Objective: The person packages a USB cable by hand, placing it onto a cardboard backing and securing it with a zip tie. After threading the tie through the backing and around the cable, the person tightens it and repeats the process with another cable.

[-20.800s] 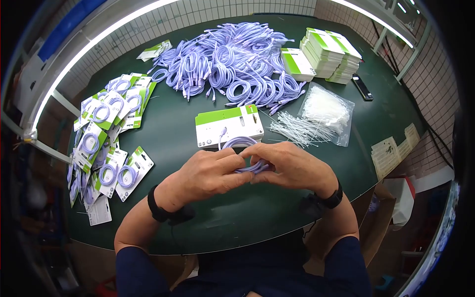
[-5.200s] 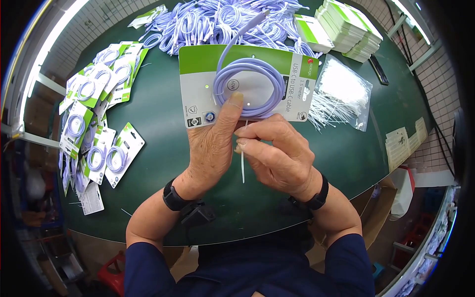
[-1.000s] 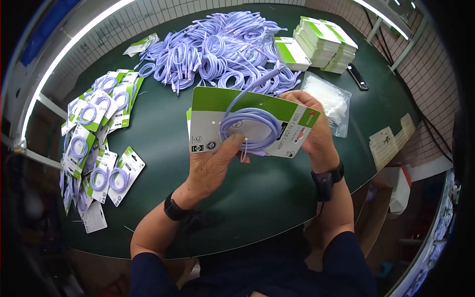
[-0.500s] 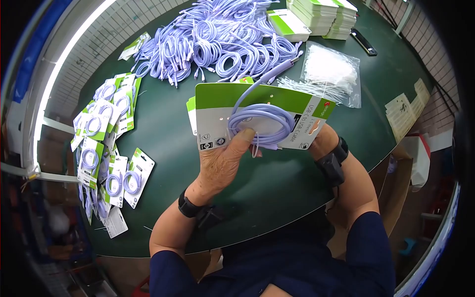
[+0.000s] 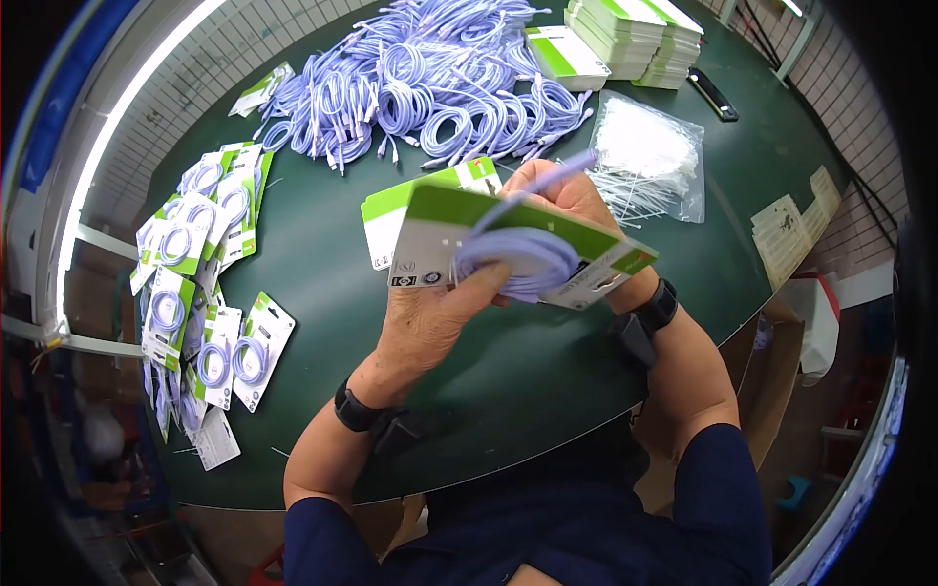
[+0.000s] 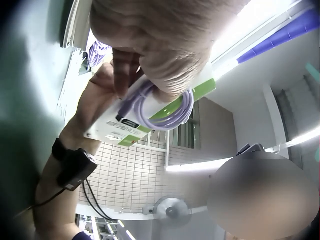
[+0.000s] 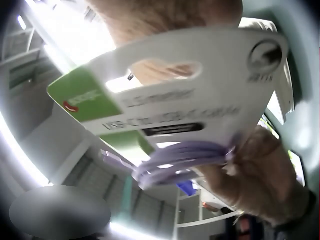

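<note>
My left hand (image 5: 430, 317) grips a green and white card (image 5: 420, 239), its thumb pressing a lilac cable coil (image 5: 518, 256) onto the front. The card is tilted, and one cable end sticks up past its top edge. Behind the card's right part is my right hand (image 5: 576, 195), bent fingers showing above the top edge; what they touch is hidden. In the left wrist view the coil (image 6: 180, 112) lies against the card under my left hand (image 6: 155, 40). The right wrist view shows the card (image 7: 220, 75) close up, in front of my right hand (image 7: 165, 15).
A card stack (image 5: 386, 234) lies behind the held card. Farther back are a heap of lilac cables (image 5: 410, 73), stacked cards (image 5: 625, 44), a bag of white ties (image 5: 650, 146) and a phone (image 5: 713, 95). Cards with coils (image 5: 181, 244) pile up on the left.
My right hand went from beside the tie bag to behind the card, and its fingers now show above the top edge. The card has tipped further, and its coil looks blurred.
</note>
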Motion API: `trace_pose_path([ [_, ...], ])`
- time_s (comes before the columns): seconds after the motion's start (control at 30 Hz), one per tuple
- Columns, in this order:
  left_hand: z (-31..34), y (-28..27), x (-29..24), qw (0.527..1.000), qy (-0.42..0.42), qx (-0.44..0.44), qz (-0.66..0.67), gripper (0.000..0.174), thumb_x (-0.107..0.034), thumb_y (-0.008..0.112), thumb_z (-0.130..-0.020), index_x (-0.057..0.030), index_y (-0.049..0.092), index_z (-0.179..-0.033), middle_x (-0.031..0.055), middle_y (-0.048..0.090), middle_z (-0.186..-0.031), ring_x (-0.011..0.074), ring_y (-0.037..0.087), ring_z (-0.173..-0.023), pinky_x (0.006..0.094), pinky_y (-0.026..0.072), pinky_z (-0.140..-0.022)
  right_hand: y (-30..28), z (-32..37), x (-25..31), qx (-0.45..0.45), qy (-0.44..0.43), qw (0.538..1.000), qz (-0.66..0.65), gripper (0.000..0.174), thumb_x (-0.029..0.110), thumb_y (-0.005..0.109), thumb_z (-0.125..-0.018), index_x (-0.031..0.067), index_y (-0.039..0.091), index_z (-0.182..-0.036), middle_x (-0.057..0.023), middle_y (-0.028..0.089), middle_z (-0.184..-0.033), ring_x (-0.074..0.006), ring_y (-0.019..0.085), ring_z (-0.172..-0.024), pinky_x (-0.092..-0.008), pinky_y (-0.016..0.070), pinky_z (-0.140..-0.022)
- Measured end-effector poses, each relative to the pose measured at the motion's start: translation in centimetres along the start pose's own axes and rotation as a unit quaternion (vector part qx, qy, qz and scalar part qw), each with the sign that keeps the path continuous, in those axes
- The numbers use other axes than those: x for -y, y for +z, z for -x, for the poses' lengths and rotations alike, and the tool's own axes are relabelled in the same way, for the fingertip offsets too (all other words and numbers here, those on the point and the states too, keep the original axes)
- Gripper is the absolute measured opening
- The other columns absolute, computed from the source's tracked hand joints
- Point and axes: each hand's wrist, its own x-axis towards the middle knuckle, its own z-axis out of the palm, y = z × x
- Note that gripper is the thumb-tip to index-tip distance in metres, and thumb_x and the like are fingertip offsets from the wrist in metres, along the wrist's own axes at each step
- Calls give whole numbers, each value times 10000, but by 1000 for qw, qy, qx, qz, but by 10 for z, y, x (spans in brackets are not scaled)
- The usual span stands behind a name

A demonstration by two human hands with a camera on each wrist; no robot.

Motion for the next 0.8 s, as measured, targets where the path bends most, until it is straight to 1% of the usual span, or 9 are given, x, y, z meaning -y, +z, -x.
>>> trace_pose_path([
  [0.07,-11,-9,3,988,54,110,-93,424,-92,757,-946,-10,597,-1331,136,718,-1141,214,717,-969,342,593,-682,4,6,11,4,-15,999,-43,122,123,690,-1017,26,625,-982,-48,675,-925,-73,619,-775,-222,511,-701],
  [0.1,-9,-8,3,988,63,107,-92,424,-92,757,-946,-10,597,-1331,136,718,-1141,214,717,-969,342,593,-682,5,7,16,7,-23,998,-63,116,108,682,-1021,32,621,-960,-59,669,-938,-81,625,-765,-219,501,-685],
  [0.2,6,1,-4,990,-114,-15,82,378,-65,791,-905,-8,652,-1252,114,734,-1083,191,717,-932,339,577,-718,2,6,18,19,-34,999,-26,142,110,677,-1025,28,602,-937,-57,658,-936,-73,615,-766,-219,497,-680],
  [0.4,-2,6,4,991,-71,-82,74,344,-36,780,-892,0,668,-1215,100,736,-1079,177,722,-888,306,574,-697,2,8,25,53,-67,996,18,150,116,696,-1011,24,600,-941,-59,653,-940,-71,607,-776,-223,496,-685],
  [0.53,-4,11,-2,986,-79,-121,83,330,-22,753,-906,23,658,-1220,106,736,-1097,178,727,-895,300,594,-704,-4,7,25,57,-48,997,-29,142,106,715,-985,12,613,-951,-75,682,-975,-93,645,-832,-231,530,-743],
  [0.63,0,11,-8,976,-97,-157,120,353,-4,734,-914,39,631,-1250,121,734,-1117,187,731,-942,315,624,-723,5,11,46,20,-19,970,-243,159,97,722,-968,-12,663,-1067,-97,716,-1033,-123,687,-914,-252,563,-824],
  [0.67,3,13,-12,973,-96,-172,121,355,-3,732,-918,41,629,-1255,126,731,-1130,186,730,-944,310,623,-722,5,12,45,23,-16,969,-246,159,97,722,-968,-12,663,-1067,-97,716,-1033,-123,687,-914,-252,563,-824],
  [0.77,13,13,-19,967,-92,-206,122,358,0,727,-924,46,625,-1264,136,724,-1156,185,729,-949,301,621,-719,4,17,43,31,-80,996,10,219,63,728,-957,-30,700,-1153,-113,736,-1090,-153,710,-980,-285,577,-893],
  [0.8,19,11,-18,964,-106,-208,124,376,-5,732,-925,44,616,-1279,140,712,-1178,188,722,-978,305,618,-747,6,18,40,33,-77,996,6,219,63,728,-957,-30,700,-1153,-113,736,-1090,-153,710,-980,-285,577,-893],
])
